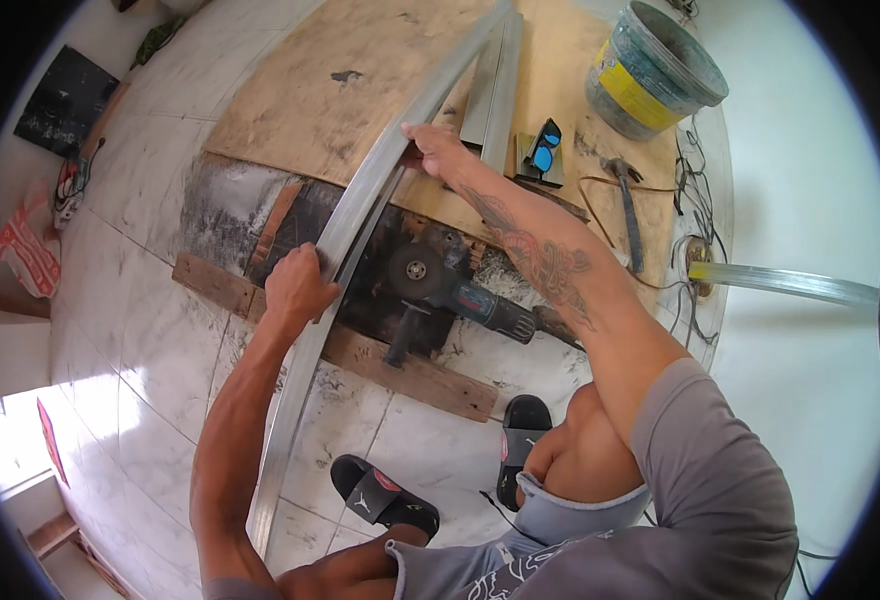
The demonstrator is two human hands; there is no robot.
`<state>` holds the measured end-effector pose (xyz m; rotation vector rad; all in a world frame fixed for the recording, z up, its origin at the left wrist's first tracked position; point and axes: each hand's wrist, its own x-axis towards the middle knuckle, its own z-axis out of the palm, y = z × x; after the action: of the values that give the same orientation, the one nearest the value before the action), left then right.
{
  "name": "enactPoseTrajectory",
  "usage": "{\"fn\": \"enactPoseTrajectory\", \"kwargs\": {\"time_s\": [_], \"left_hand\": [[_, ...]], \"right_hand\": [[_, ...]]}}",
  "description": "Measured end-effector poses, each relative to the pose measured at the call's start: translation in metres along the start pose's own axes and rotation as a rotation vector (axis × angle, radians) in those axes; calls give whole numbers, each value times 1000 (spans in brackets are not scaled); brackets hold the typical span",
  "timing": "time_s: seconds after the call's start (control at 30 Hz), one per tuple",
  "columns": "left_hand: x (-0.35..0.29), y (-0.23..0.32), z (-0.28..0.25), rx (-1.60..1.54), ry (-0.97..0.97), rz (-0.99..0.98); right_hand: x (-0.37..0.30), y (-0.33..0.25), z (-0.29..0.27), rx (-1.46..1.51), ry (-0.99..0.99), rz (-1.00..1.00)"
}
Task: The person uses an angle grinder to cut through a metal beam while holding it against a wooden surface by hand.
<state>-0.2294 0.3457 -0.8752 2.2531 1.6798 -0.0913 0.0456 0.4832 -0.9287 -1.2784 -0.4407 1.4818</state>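
Note:
A long galvanized metal channel (361,186) runs from the far middle down past my left side, bowed by the lens. My left hand (300,287) is closed round its nearer part. Farther up, my right hand (436,152) grips the same channel, thumb on the near side and some fingers hidden beneath. Below and right of the channel lies an angle grinder (470,300) with a dark disc and a side handle, on a dark board (360,335). Neither hand touches the grinder. More metal channels (500,95) rest on the plywood beyond my right hand.
A plywood sheet (300,100) covers the far floor. On it stand a dirty bucket (650,75), sunglasses (545,147) on a small box, and a hammer (628,215). Cables (695,190) tangle along the right wall. Wooden planks (410,372) lie before my sandalled feet.

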Motion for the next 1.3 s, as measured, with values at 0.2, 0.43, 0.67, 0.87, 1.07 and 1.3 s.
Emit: {"fn": "enactPoseTrajectory", "kwargs": {"time_s": [0.2, 0.43, 0.67, 0.87, 1.07, 1.3], "left_hand": [[-6, -17, 23, -58, -13, -46], [15, -10, 27, -44, -23, -16], [25, -14, 39, -81, -13, 7], [30, -16, 51, -58, -23, 8], [34, -6, 50, -62, -64, -41], [34, -7, 55, -33, -34, -27]], "right_hand": [[10, 10, 13, -112, -29, -24], [37, 19, -15, -144, -47, -26], [45, 20, -12, -196, 12, -50], [64, 36, 1, -276, 191, -60], [69, 37, 6, -509, 370, -58], [43, 25, 17, -694, 375, -16]]}}
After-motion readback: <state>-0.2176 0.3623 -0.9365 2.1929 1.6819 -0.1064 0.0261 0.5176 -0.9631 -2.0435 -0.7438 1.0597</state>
